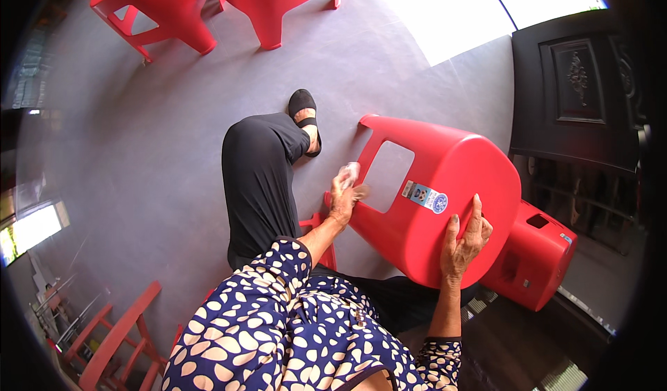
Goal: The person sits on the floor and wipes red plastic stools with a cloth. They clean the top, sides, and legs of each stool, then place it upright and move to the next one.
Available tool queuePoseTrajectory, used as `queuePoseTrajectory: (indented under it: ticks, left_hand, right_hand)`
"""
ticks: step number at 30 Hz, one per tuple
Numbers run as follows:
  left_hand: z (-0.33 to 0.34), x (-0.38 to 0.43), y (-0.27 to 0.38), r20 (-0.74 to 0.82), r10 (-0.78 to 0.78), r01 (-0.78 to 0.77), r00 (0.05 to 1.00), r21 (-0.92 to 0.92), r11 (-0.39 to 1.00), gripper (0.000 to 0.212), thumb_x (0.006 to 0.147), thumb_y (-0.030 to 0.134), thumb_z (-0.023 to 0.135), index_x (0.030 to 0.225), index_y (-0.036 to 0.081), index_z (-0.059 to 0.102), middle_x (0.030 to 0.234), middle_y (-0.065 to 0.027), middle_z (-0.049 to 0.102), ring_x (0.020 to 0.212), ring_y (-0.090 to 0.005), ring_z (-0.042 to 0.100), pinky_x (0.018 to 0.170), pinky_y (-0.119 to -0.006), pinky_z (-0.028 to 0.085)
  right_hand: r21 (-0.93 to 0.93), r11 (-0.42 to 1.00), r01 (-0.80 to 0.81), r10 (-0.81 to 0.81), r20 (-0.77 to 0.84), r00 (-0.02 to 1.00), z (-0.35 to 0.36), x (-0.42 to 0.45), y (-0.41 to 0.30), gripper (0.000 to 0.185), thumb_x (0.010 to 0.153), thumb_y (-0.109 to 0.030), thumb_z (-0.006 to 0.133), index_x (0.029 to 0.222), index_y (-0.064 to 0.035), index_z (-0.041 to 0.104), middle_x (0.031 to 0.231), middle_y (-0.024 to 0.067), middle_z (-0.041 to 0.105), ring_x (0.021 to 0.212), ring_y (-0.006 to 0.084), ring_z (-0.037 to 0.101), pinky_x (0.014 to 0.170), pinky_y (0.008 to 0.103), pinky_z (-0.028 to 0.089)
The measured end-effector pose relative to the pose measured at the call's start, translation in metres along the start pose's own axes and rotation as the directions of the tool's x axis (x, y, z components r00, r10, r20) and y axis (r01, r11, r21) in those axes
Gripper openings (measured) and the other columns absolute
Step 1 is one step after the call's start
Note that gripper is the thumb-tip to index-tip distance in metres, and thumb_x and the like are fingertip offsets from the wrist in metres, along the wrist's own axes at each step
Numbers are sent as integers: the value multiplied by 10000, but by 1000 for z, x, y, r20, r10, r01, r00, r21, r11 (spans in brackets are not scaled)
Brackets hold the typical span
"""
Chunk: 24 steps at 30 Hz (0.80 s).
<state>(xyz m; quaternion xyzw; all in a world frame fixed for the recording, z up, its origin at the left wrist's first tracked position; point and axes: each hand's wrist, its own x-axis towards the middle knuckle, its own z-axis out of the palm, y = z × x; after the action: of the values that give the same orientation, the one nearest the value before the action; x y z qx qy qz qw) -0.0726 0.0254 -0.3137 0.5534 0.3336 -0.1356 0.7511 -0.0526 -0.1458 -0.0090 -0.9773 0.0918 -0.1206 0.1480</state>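
Observation:
A red plastic stool [469,162] lies tilted before me, its seat turned toward my right side, with a sticker [426,196] that bears writing across the seat's edge. My right hand [465,240] rests on the seat with its fingers apart, gripping nothing. By the stool's legs, beside the opening in its side, my left hand [345,195] is closed on a crumpled whitish cloth or wipe [349,173]; this hand is blurred. Whether the cloth touches the stool I cannot tell.
Two red stools [268,11] stand upright on the grey floor at the top left. Another red plastic piece [542,261] lies behind the tilted stool. A dark panelled door [578,89] is at the right, and a reddish wooden frame [125,333] at the lower left.

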Motion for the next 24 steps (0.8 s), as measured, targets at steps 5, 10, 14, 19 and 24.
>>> queuePoseTrajectory:
  ticks: [5, 10, 14, 19, 24]
  left_hand:
    - [-16, 6, -37, -202, -457, 483, 866, 100, 870, 492, 932, 444, 436, 1307, 126, 465, 1217, -110, 555, 1076, -290, 567, 858, -426, 486]
    - [-29, 37, -57, -106, -638, 646, 763, 181, 742, 610, 927, 478, 431, 1394, 87, 400, 1393, -197, 458, 1250, -346, 474, 981, -472, 421]
    - [-54, 72, -110, -158, -643, 661, 749, 105, 743, 552, 929, 453, 442, 1312, 59, 501, 1312, -181, 527, 1158, -330, 538, 895, -452, 468]
    - [-60, 74, -138, -229, -583, 591, 780, -38, 806, 441, 950, 407, 446, 1248, 107, 569, 1083, -115, 643, 918, -228, 640, 712, -372, 520]
    - [-21, 42, -76, -114, -339, 347, 934, 50, 937, 335, 976, 376, 427, 1074, 120, 621, 707, -9, 590, 549, -119, 543, 459, -255, 396]
  right_hand:
    - [14, 999, 33, -33, -6, 999, 1, 2, 2, 590, 810, -169, 655, 1369, -63, 502, 989, 82, 572, 1005, 259, 470, 957, 394, 357]
    - [-44, 999, 32, -31, 19, 999, 0, -1, 6, 589, 796, -133, 638, 1353, -6, 495, 1120, 127, 597, 984, 267, 478, 942, 376, 364]
    - [19, 1000, -7, 6, 47, 999, 0, 0, 1, 575, 812, -139, 608, 1354, 9, 486, 1117, 134, 594, 955, 259, 471, 922, 365, 368]
    - [20, 1000, -11, 10, 62, 998, 1, 2, -3, 571, 818, -141, 597, 1356, 13, 482, 1108, 133, 589, 953, 254, 469, 913, 361, 374]
    - [-12, 1000, -20, 20, 20, 1000, 3, -1, 7, 572, 818, -126, 586, 1366, 0, 477, 1105, 131, 592, 972, 267, 476, 926, 369, 375]
